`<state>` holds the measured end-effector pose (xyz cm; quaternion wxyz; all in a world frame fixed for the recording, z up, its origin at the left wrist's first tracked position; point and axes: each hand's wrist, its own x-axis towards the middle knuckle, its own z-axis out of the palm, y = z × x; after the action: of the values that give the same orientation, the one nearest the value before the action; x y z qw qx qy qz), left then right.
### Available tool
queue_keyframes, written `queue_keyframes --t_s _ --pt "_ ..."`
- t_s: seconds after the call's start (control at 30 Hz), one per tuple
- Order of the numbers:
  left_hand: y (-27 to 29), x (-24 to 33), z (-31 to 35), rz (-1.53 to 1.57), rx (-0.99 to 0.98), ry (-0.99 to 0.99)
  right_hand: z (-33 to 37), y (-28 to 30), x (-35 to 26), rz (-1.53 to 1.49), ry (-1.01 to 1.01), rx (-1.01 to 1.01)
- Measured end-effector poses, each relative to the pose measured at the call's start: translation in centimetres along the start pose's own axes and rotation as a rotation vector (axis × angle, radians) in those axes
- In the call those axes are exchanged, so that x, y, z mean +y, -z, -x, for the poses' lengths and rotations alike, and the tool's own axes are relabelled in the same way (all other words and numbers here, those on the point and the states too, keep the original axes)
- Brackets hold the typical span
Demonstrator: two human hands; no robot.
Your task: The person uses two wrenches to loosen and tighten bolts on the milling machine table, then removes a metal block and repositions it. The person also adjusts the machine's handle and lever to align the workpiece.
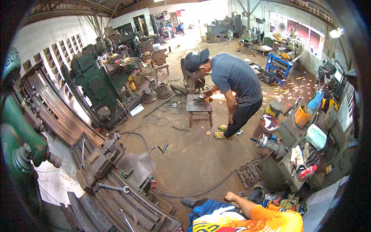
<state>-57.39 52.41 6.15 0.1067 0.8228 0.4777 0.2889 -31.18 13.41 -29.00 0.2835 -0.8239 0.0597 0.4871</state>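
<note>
One hand shows in my feed, the right hand (229, 197), at the end of a bare forearm that comes out of an orange sleeve at the lower edge. It rests low, fingers curled, next to a knee in blue cloth (205, 208), and I cannot tell whether it grips anything; my left hand is out of view. Nearest to it, a thin black cable (201, 194) lies on the dirt floor (193, 154) just left of the knuckles and curves up toward the right, and a dark sandal (256, 192) lies near it on the right. Above the sandal a rusty metal grid (248, 174) lies flat. To the far left a spanner (114, 188) rests on stacked steel bars, just below a heavy machine vice (98, 160). Well apart, mid-floor, a person in a grey shirt and dark cap (235, 77) bends over a small rusty surface (199, 105), and orange sparks (220, 96) spray to the right of it. A big green machine (92, 83) stands at the left wall. Along the right runs a cluttered bench (288, 133) carrying an orange container (302, 115), a pale green box (316, 136) and a red spray can (308, 171).
</note>
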Motion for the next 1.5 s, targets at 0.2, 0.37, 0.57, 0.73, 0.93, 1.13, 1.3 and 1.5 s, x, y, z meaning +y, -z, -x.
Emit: queue_keyframes --t_s 0.2,0.37,0.57,0.73,0.93,1.13,1.3,1.5 --pt "-0.4 -0.7 0.2 -0.014 0.000 -0.017 2.5 0.6 -1.2 -0.210 0.011 0.011" --pt "-0.7 -1.0 0.2 -0.013 0.021 -0.020 2.2 0.6 -0.6 -0.164 0.019 0.013" --pt "-0.8 -1.3 0.2 -0.039 0.041 -0.014 0.6 -0.1 0.9 -0.256 -0.058 0.005" --pt "-0.8 -1.8 0.4 -0.013 -0.002 0.015 0.4 -0.1 0.8 -0.102 0.030 0.027" --pt "-0.8 -2.0 0.3 -0.016 0.036 -0.013 1.2 0.2 -0.1 -0.013 -0.014 0.022" --pt "-0.5 -1.4 0.2 0.008 -0.013 0.068 0.1 0.6 0.7 0.173 0.082 0.028" --pt "-0.7 -1.8 0.2 -0.006 -0.058 0.128 -1.9 1.2 1.8 0.205 0.073 -0.035" --pt "-1.1 -2.7 0.3 0.019 -0.050 0.106 -1.4 1.8 0.3 0.123 0.054 -0.029"
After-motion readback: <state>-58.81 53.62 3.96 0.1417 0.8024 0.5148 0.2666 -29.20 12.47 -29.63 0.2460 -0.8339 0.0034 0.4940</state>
